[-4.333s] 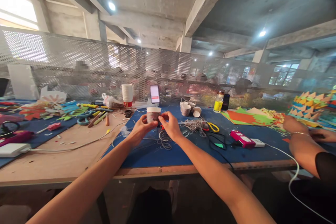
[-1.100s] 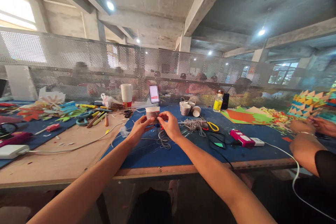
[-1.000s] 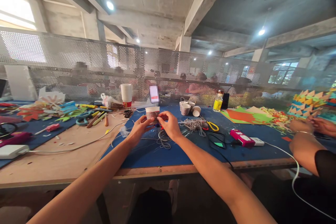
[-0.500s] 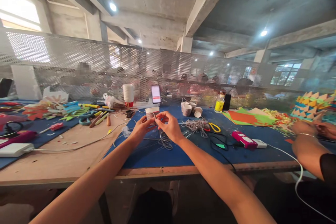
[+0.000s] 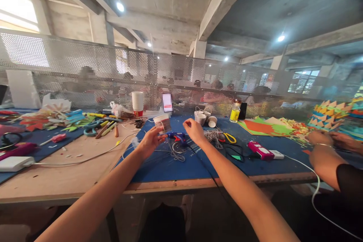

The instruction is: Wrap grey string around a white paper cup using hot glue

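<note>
My left hand [image 5: 151, 140] is closed around a small paper cup [image 5: 162, 122] whose side is partly wrapped in grey cord. The cup leans, with its pale rim up. From it, loose cord [image 5: 177, 155] trails down in loops onto the blue mat. My right hand [image 5: 194, 131] hovers to the right, apart from the cup, with thumb and forefinger pinched together; whether anything thin is between them cannot be made out. Between my hands, a blue hot glue gun [image 5: 176, 136] lies on the mat.
Behind my right hand stand several small cups [image 5: 200, 117] with cord handles. A heap of grey cord [image 5: 214, 137], yellow-handled scissors [image 5: 230, 138] and a pink power strip [image 5: 260, 150] lie rightward. Stacked paper cups [image 5: 137, 102] and a phone [image 5: 167, 103] stand behind. A co-worker's hands [image 5: 320, 138] are far right.
My right hand has moved right, away from the cup and my left hand. The left hand keeps the cup, now more tilted. The glue gun has come into view between them.
</note>
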A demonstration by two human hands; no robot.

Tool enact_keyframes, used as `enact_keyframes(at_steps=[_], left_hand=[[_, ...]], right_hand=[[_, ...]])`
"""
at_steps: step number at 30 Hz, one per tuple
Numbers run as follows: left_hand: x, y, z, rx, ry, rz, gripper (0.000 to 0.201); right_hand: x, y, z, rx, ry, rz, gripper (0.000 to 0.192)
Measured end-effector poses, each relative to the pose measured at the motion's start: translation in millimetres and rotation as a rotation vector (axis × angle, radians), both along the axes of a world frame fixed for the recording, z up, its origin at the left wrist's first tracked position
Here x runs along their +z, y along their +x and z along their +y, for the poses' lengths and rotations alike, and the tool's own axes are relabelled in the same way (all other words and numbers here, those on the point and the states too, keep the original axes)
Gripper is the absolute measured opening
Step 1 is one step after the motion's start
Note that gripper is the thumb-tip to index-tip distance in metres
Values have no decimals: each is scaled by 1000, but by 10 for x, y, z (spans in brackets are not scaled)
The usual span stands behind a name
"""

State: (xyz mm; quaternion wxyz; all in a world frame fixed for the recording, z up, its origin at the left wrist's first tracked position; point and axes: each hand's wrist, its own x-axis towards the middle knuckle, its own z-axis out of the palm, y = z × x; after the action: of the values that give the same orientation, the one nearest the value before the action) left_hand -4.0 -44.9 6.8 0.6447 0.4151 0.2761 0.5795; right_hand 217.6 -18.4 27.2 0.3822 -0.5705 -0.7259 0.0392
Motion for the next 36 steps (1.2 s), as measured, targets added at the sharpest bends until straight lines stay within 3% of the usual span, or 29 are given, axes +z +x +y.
enact_keyframes(at_steps=[3, 10, 16, 21, 24, 30, 36], left_hand=[[-1, -8, 0, -11, -3, -39, 21], [14, -6, -13, -49, 38, -35, 24], [8, -5, -3, -61, 54, -29, 25], [36, -10, -31, -49, 64, -20, 27], [48, -10, -38, -18, 46, -14, 27], [-9, -24, 42, 41, 46, -1, 31], [-50, -24, 72, 89, 30, 48, 35]], right_hand=[[-61, 173, 55, -65, -127, -110, 17], [-240, 45, 65, -52, -337, -289, 50], [-277, -56, 64, -80, -353, -242, 42], [-287, -47, 100, -112, -301, -75, 39], [-286, -26, 155, -136, -194, 81, 31], [-265, 31, 203, -65, 15, 333, 33], [-130, -25, 35, 243, 153, 787, 27]])
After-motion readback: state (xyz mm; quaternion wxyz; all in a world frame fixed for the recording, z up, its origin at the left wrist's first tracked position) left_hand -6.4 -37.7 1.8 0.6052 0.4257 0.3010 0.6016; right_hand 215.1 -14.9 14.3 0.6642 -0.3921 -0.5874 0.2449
